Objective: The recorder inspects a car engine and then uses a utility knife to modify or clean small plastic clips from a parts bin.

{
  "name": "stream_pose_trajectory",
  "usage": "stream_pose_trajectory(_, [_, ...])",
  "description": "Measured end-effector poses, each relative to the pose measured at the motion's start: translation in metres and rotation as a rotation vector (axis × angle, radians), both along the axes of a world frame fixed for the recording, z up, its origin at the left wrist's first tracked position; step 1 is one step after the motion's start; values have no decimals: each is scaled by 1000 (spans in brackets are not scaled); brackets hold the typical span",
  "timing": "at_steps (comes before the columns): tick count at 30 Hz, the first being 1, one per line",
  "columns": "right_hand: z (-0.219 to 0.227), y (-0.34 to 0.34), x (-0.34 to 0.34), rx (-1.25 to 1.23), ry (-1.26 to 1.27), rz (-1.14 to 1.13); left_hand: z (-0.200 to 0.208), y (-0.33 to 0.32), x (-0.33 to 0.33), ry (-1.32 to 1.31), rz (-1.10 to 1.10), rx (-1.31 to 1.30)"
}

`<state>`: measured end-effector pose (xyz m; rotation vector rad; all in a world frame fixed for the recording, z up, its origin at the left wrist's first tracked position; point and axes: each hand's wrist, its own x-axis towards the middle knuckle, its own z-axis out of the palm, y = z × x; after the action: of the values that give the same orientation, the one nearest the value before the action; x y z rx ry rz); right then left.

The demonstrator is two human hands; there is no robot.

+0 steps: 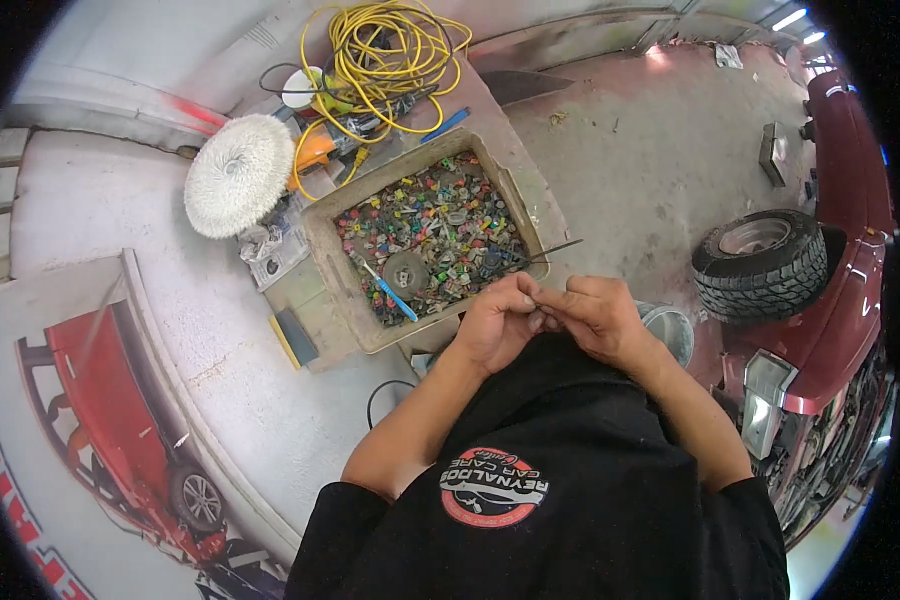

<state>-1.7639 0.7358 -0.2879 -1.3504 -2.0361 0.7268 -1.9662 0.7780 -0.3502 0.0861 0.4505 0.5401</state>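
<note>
My left hand and my right hand meet in front of my chest, fingertips pinched together. Whatever they hold between them is too small or hidden to make out. Just beyond them stands a shallow beige bin full of small multicoloured pieces that look like plastic clips. A blue-handled tool and a round grey disc lie on top of the pieces. A thin dark rod crosses the bin's near right corner, close to my left fingers; I cannot tell whether it touches them.
On the bench beyond the bin are a coiled yellow cord, an orange power tool and a white fluffy polishing pad. A metal bucket stands by my right arm. To the right are a tyre and a red vehicle.
</note>
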Motion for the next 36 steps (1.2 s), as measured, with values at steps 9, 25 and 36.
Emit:
stream_pose_trajectory(9, [8, -51, 45, -293, 511, -325, 31, -25, 74, 382, -82, 399])
stream_pose_trajectory(25, [20, -61, 89, -597, 771, -509, 79, -40, 110, 1003, 271, 1644])
stream_pose_trajectory(36, [60, -69, 82, -399, 623, -419, 70, -35, 100, 291, 209, 437])
